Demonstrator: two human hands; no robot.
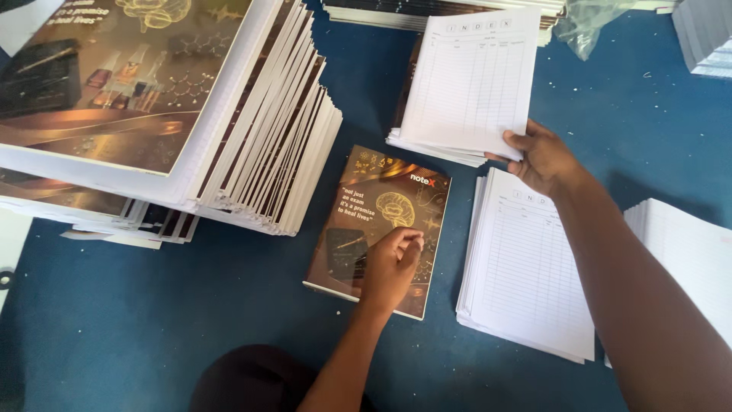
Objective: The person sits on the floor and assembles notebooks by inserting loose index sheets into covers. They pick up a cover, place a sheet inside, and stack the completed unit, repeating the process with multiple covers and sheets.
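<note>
The blue desk carries everything here, and the biggest thing on it is the slumped stack of brown-covered notebooks at the upper left, their white page edges fanned out toward the middle. To the right lie loose sets of ruled index pages: one pile just right of centre, another stack of white sheets partly hidden behind the right forearm, and more bound stock along the top edge. A single brown notebook with a brain drawing on its cover lies flat by itself in the middle, apart from the big stack. The left hand rests on this notebook's lower right part, fingers curled together and pressing down on the cover. The right hand is raised above the right-hand pile, pinching the lower corner of a set of index pages between thumb and fingers, held over a further pile beneath it. Judging by the tall finished stack against the loose page sets remaining, much is already done, with several sets left to handle.
</note>
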